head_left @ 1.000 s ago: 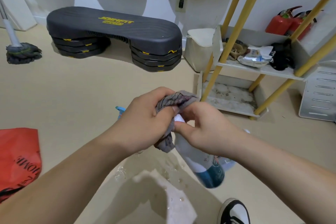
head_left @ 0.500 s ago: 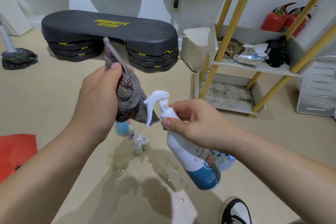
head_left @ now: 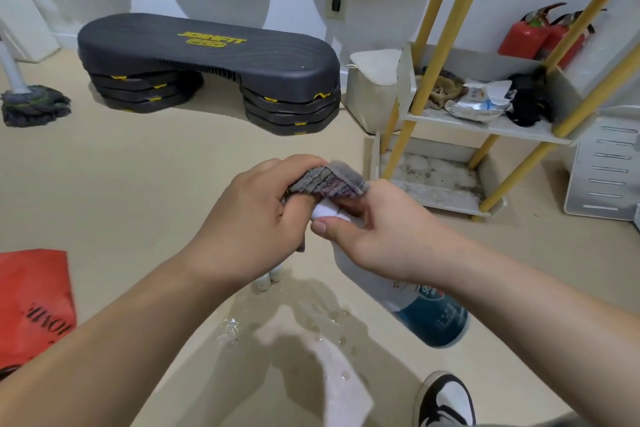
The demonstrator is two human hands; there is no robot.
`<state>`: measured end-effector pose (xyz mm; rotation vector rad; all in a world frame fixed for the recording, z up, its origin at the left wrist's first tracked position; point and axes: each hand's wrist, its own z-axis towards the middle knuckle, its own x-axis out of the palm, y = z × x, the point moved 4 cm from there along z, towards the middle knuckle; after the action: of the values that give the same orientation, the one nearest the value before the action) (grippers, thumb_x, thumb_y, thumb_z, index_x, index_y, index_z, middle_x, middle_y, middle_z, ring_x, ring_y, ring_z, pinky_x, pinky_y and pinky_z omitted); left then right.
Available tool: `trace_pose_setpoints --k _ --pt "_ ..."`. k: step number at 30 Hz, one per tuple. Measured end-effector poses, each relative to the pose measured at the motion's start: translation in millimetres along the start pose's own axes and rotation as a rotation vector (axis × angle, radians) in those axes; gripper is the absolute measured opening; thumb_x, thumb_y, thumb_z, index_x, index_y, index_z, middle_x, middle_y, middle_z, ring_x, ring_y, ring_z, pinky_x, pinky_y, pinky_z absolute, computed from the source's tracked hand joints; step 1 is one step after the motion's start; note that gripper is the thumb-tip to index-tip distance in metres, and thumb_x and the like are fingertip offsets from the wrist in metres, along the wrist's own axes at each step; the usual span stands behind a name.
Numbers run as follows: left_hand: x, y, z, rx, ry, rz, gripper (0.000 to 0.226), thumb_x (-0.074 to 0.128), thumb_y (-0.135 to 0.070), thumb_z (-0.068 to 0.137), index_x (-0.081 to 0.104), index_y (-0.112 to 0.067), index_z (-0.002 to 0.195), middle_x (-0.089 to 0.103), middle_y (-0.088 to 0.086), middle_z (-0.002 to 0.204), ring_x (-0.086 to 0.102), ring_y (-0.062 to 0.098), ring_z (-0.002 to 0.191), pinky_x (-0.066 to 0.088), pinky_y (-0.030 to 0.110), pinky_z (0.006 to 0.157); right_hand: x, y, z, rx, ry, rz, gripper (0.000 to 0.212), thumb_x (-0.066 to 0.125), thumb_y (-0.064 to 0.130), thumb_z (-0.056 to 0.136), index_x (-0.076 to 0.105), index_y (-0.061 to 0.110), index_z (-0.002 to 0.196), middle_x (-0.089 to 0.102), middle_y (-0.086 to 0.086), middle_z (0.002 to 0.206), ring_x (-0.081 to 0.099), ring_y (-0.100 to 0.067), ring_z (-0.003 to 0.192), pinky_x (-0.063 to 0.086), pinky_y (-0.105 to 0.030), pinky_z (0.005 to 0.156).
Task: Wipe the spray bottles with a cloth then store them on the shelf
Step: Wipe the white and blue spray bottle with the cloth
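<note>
Since half a second ago the left hand (head_left: pixel 249 218) has dropped from its raised spot and brought the cloth (head_left: pixel 329 180) back down onto the top of the spray bottle (head_left: pixel 415 302), so the white trigger head that stood bare is now almost covered.

Going left to right: a red bag (head_left: pixel 33 308) lies at the left edge of the floor (head_left: pixel 138 184), and a mop head (head_left: pixel 34 107) rests near the far left wall. A dark step platform (head_left: pixel 207 62) sits on stacked risers further back. Closer in, the left hand is closed around the grey striped cloth, pressing it over the bottle's head. Just below that hand, a few small white bottles (head_left: pixel 270 279) stand on the floor, mostly hidden by the wrist. Water drops (head_left: pixel 228 331) shine on the floor beneath the forearms.

A bit of white nozzle shows between the two hands. The right hand (head_left: pixel 377 236) is wrapped around the bottle's neck, holding it tilted in the air, with its blue base pointing down toward the right. A black and white shoe (head_left: pixel 445 399) shows at the bottom edge.

Toward the right stands the shelf (head_left: pixel 485 125) with yellow poles; its middle board carries rags and a packet near the front edge, and the bottom board looks stained. Red fire extinguishers (head_left: pixel 533 35) stand behind it.
</note>
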<state>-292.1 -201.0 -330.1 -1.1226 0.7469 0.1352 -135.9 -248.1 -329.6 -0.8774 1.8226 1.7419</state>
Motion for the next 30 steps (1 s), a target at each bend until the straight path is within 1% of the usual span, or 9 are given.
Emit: trace_pose_setpoints --k 4,7,10,14,17,20,24,27,30 --pt "-7 -2 3 -0.166 -0.128 -0.182 0.024 0.047 -0.019 0.105 0.063 -0.02 0.088 0.066 0.009 0.054 0.066 0.022 0.044 0.05 0.026 0.047 3 3 1 0.003 0.053 -0.029 0.031 0.064 0.035 0.099 0.06 0.013 0.077 0.043 0.004 0.064 0.037 -0.011 0.06 0.03 -0.025 0.054" --pt "-30 19 14 -0.37 -0.382 -0.277 0.03 0.048 -0.025 0.105 0.054 -0.014 0.077 0.066 0.008 0.061 0.054 0.021 0.044 0.036 0.021 0.036 2 3 2 0.005 0.069 0.006 0.031 0.064 0.035 0.099 0.067 0.009 0.083 0.056 -0.011 0.071 0.043 -0.013 0.064 0.037 -0.032 0.06" --pt "-48 37 17 -0.546 -0.45 -0.523 0.036 0.045 -0.037 0.109 0.066 -0.01 0.096 0.07 0.002 0.067 0.059 0.026 0.054 0.042 0.029 0.051 2 2 0 0.006 0.068 0.041 0.032 0.065 0.034 0.098 0.065 0.007 0.081 0.049 -0.004 0.069 0.039 -0.012 0.063 0.034 -0.031 0.06" --pt "-22 16 6 -0.367 -0.048 -0.389 0.034 0.048 -0.04 0.109 0.073 -0.018 0.112 0.079 0.0 0.088 0.066 0.011 0.059 0.044 0.019 0.046 4 0 3 0.003 0.036 0.024 0.032 0.066 0.03 0.097 0.062 0.006 0.077 0.045 0.001 0.066 0.038 -0.011 0.062 0.033 -0.031 0.058" --pt "2 4 -4 -0.24 0.12 -0.359 0.014 0.059 -0.017 0.105 0.07 -0.026 0.107 0.069 -0.015 0.068 0.058 0.0 0.05 0.04 0.01 0.045 5 -1 4 -0.021 0.024 0.006 0.037 0.067 0.023 0.096 0.051 0.02 0.063 0.043 0.01 0.054 0.037 -0.007 0.055 0.03 -0.021 0.052" --pt "-2 6 2 -0.261 -0.005 -0.401 0.015 0.059 -0.018 0.105 0.07 -0.019 0.096 0.06 -0.012 0.061 0.053 0.006 0.047 0.041 0.016 0.046 5 1 2 -0.066 0.032 0.105 0.039 0.063 0.021 0.1 0.049 0.019 0.064 0.038 0.009 0.057 0.034 -0.007 0.057 0.028 -0.023 0.054" --pt "-2 2 1 -0.221 -0.114 -0.405 0.031 0.054 -0.044 0.098 0.066 -0.016 0.094 0.066 0.004 0.077 0.061 0.02 0.073 0.055 0.049 0.072 4 -2 3 -0.09 0.059 0.187 0.019 0.062 0.02 0.101 0.07 0.011 0.087 0.07 0.001 0.079 0.061 -0.016 0.078 0.052 -0.037 0.077" --pt "0 0 -6 -0.246 -0.196 -0.39 0.03 0.054 -0.039 0.102 0.061 -0.017 0.083 0.06 -0.009 0.069 0.058 0.021 0.068 0.05 0.042 0.067 8 -6 4 -0.05 0.0 0.205 0.014 0.072 0.017 0.092 0.077 0.017 0.105 0.078 0.007 0.097 0.071 -0.007 0.097 0.055 -0.03 0.091" --pt "2 1 -9 -0.31 -0.275 -0.364 0.033 0.054 -0.038 0.105 0.058 -0.019 0.079 0.055 -0.014 0.059 0.05 0.013 0.057 0.04 0.032 0.059 13 -11 7 0.025 -0.152 0.216 0.015 0.078 0.017 0.083 0.077 0.02 0.098 0.078 0.009 0.09 0.071 -0.004 0.087 0.058 -0.032 0.085"
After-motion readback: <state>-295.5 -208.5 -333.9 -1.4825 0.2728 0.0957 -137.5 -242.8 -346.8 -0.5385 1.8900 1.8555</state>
